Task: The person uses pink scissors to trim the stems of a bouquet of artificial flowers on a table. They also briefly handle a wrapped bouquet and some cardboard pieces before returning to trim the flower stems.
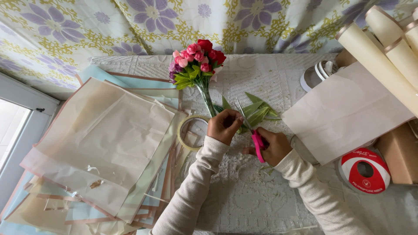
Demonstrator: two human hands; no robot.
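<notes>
A small bouquet [196, 61] of red, pink and purple flowers lies on the white textured tablecloth [261, 78], its green stems [206, 98] running toward me. My left hand [224, 125] pinches the lower end of the stems. My right hand [272, 146] grips pink-handled scissors [252, 130], whose blades point up and left beside the stem ends. Cut green leaves [257, 111] lie just above both hands.
A stack of translucent wrapping sheets [100, 143] covers the left side, with a roll of clear tape [191, 130] at its edge. On the right lie a white paper sheet [344, 113], cream paper rolls [379, 56], a red-and-white ribbon spool [365, 170] and white ribbon [315, 74]. Small clippings litter the cloth.
</notes>
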